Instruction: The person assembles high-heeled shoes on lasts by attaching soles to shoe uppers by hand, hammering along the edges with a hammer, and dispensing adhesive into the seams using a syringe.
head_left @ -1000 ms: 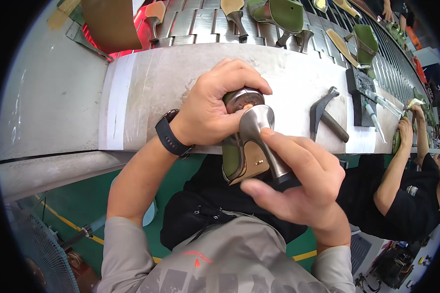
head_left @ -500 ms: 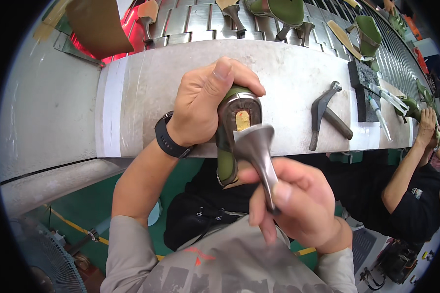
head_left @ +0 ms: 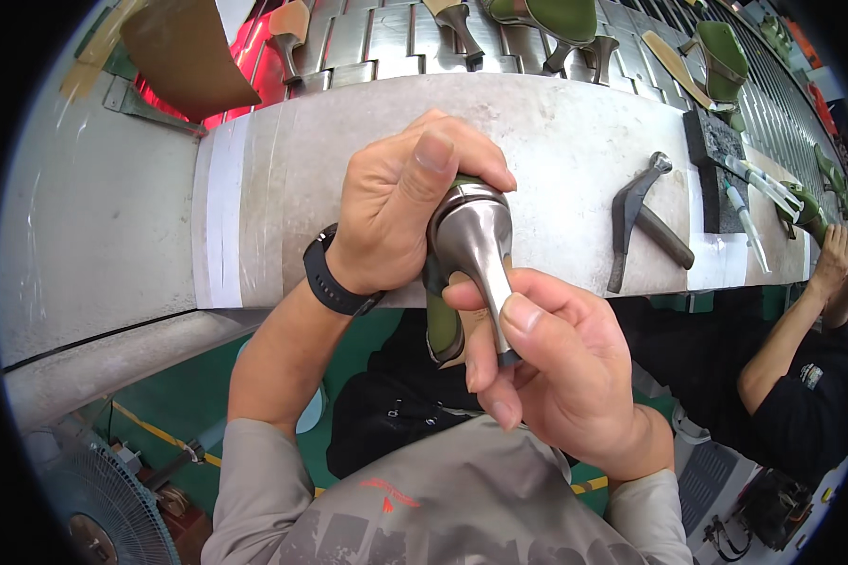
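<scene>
My left hand [head_left: 410, 193] is wrapped round the heel end of a green shoe upper [head_left: 446, 325], whose toe points toward me at the bench's front edge. A shiny metallic shoe heel [head_left: 478, 240] lies with its broad top against the seat of the shoe, covering it. With thumb and fingers, my right hand [head_left: 561, 367] pinches the heel's narrow dark-tipped end. To the right on the bench, apart from both hands, rests a hammer [head_left: 639, 212] with a dark head and handle.
A dark foam block [head_left: 716, 169] with syringes [head_left: 746, 221] stands at the right of the pale bench [head_left: 575, 132]. Behind it, a slatted metal conveyor [head_left: 377, 42] carries heels and green shoes. A co-worker's hand [head_left: 834, 259] works at far right; a fan [head_left: 104, 508] stands lower left.
My right hand has brought the heel up and onto the shoe's seat, hiding the yellow patch that showed there before. My left hand keeps its hold on the shoe.
</scene>
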Available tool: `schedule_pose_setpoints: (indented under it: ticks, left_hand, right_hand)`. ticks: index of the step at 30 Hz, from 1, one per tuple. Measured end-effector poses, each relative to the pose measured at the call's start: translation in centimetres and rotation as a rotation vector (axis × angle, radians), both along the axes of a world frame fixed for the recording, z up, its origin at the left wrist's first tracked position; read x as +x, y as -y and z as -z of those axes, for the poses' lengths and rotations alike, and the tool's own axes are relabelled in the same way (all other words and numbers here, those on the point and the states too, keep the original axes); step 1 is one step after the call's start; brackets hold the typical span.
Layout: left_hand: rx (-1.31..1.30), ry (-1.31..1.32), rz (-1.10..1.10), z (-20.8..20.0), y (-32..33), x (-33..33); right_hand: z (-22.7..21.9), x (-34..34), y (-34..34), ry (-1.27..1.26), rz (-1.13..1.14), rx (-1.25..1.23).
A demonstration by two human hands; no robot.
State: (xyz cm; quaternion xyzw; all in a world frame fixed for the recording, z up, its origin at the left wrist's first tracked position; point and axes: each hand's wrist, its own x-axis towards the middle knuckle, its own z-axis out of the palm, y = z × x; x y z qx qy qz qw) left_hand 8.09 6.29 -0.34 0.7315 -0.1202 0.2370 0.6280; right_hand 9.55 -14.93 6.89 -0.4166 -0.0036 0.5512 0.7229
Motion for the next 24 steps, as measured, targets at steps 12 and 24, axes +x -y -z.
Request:
schedule_pose_setpoints:
  ticks: [12, 24]
  left_hand:
    - [-0.027, 0.04, -0.009, 0.1, 0.2, 0.4]
    - [-0.096, 0.058, 0.023, 0.4, 0.1, 0.2]
  right_hand:
    - [0.3, -0.2, -0.2, 0.141, -0.035, -0.049]
    - [-0.2, -0.8, 0.0, 0.185, -0.027, -0.057]
